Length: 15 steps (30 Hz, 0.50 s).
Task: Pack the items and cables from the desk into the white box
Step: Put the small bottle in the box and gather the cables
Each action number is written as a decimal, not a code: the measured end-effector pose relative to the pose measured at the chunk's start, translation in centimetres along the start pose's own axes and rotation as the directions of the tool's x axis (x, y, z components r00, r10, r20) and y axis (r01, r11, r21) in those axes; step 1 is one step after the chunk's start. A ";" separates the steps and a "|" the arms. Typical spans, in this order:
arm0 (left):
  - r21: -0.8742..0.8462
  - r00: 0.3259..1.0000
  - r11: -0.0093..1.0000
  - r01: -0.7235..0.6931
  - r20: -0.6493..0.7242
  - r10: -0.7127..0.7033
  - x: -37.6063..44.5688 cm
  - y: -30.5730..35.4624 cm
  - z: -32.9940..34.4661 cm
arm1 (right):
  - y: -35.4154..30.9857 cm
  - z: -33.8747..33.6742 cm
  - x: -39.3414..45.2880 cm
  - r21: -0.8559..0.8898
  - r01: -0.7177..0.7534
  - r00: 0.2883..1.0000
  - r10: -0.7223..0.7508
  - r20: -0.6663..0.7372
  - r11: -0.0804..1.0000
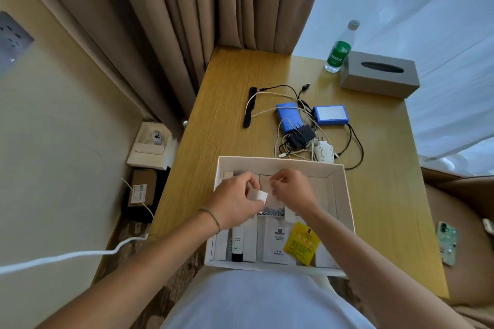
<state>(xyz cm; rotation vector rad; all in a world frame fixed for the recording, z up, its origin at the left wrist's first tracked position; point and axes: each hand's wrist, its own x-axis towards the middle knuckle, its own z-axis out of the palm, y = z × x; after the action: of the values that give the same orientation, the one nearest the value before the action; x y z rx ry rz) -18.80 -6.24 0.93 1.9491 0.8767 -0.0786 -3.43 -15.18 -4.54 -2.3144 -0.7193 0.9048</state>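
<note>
The white box (344, 195) stands open at the near edge of the wooden desk (230, 120). Inside lie a white tube with a black cap (237, 244), a white sachet (276, 242), a yellow packet (300, 244) and pale packets. Both my hands are over the box. My left hand (235, 200) pinches a small white packet (258, 196); my right hand (291, 189) pinches its other side. Behind the box lie two blue battery packs (288, 116) (331, 114), a black charger (302, 136), a white plug (324, 152), tangled cables (355, 147) and a black comb (249, 108).
A grey tissue box (379, 75) and a green-labelled water bottle (339, 51) stand at the desk's far right. Curtains hang behind. A phone (447, 243) lies on a brown seat at right. Boxes (149, 147) and a white cable (66, 256) are on the floor at left.
</note>
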 end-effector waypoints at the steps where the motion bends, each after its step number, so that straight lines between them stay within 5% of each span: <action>1: 0.036 0.999 0.999 0.008 0.039 -0.009 0.3 0.0 0.8 | 0.4 -0.6 -0.3 0.051 -0.007 1.000 0.007 0.002 0.999; 6: 0.187 0.972 0.982 0.011 0.230 -0.055 1.7 -0.2 4.1 | 2.1 -2.7 -1.9 0.166 -0.043 0.999 0.043 0.004 0.985; 15: 0.345 0.950 0.934 0.096 0.248 -0.189 2.8 -0.4 8.0 | 3.3 -4.0 -3.5 0.235 -0.050 0.999 0.044 0.031 0.971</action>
<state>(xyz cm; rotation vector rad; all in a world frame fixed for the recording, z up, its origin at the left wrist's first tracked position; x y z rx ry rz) -14.62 -11.00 -4.77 2.1098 0.8562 -0.6070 -1.80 -20.98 -2.68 -2.1207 -0.5368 0.9866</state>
